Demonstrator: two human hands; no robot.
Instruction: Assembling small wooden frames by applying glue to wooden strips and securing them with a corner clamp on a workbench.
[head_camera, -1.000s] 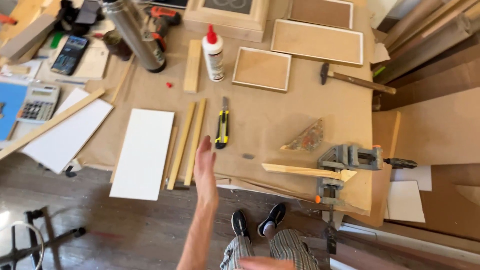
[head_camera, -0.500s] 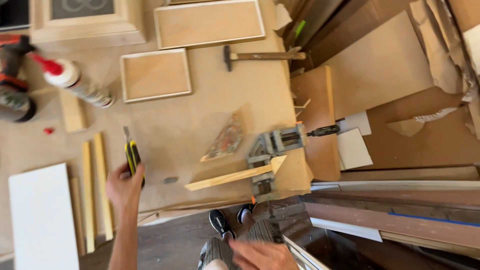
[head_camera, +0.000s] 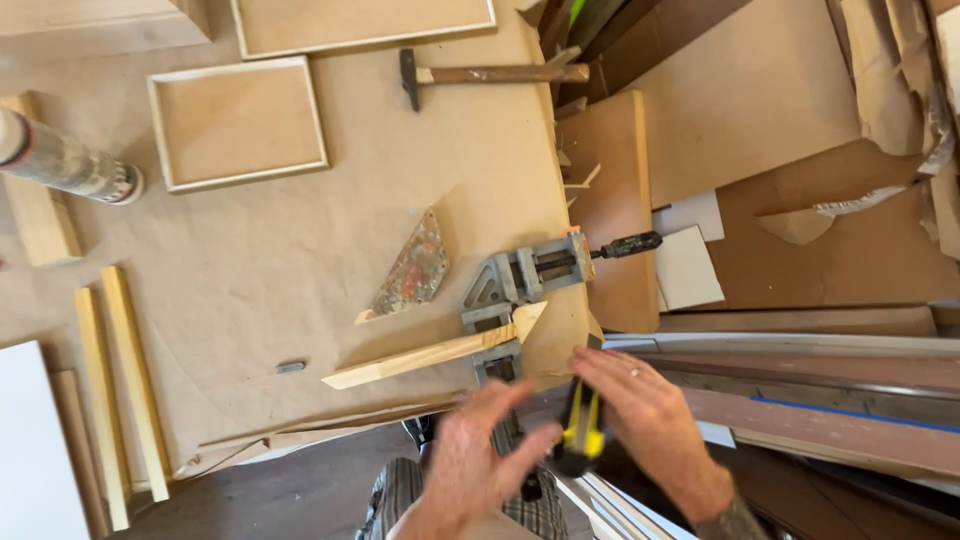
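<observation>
Right hand (head_camera: 650, 420) grips a yellow-black knife (head_camera: 582, 432), fingers wrapped over its top, just below the worktop (head_camera: 300, 260) edge. Left hand (head_camera: 480, 450) open, fingers spread, fingertips touching the knife's left side. Mitred wood strip (head_camera: 430, 357) sits clamped in the corner clamp (head_camera: 520, 285) just above both hands.

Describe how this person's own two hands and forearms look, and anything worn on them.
Both hands are bare, with no gloves. The right hand wears a plain, light-coloured ring on one finger, and dark markings, apparently a tattoo, show at the wrist near the frame's lower edge. The left hand shows no ring or watch. No sleeves reach either wrist.
</observation>
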